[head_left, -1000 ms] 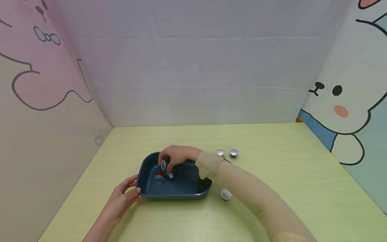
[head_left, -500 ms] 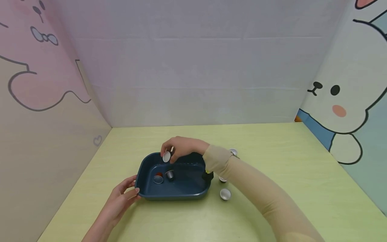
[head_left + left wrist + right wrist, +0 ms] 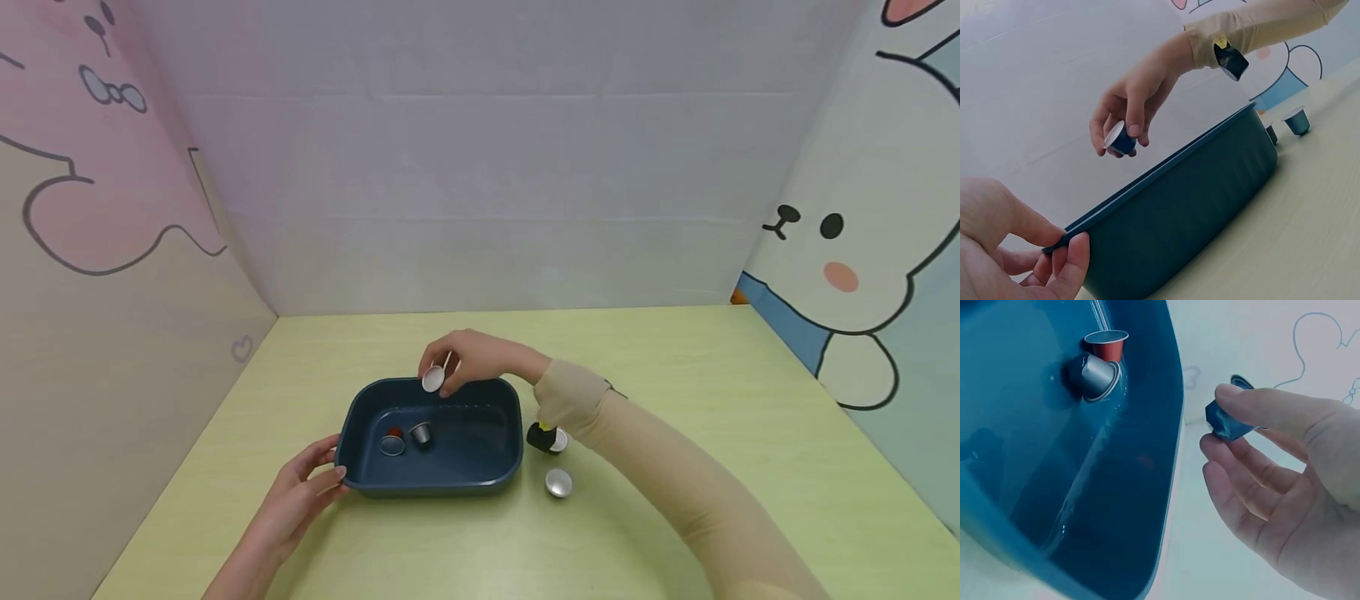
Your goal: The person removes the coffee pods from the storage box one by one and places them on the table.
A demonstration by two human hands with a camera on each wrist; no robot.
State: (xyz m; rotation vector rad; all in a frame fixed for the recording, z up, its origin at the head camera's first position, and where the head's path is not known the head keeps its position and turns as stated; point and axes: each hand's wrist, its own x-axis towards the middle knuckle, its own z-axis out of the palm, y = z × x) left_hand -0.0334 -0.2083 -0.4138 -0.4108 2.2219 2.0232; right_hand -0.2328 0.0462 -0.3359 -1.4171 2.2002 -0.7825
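Note:
My left hand (image 3: 303, 487) pinches the near-left rim of a dark blue basin (image 3: 472, 446), thumb outside in the left wrist view and fingers at the edge. Above the basin's far rim, my right hand (image 3: 480, 358) holds a blue coffee capsule (image 3: 1227, 419) between thumb and fingers. Its pale lid faces the head camera. Inside the basin, a red capsule (image 3: 1109, 347) and a silver capsule (image 3: 1094, 378) lie close together towards the left end.
To the right of the basin, a capsule (image 3: 558, 483) stands on the pale yellow-green table (image 3: 675, 375). Another capsule (image 3: 560, 441) is partly hidden by the black wrist camera (image 3: 540, 437). Printed cartoon walls (image 3: 847, 250) enclose the table's sides.
My right hand has risen out of the basin with the blue capsule and moved right and back. The two capsules at the back have become hidden behind my right arm. My left hand stays put.

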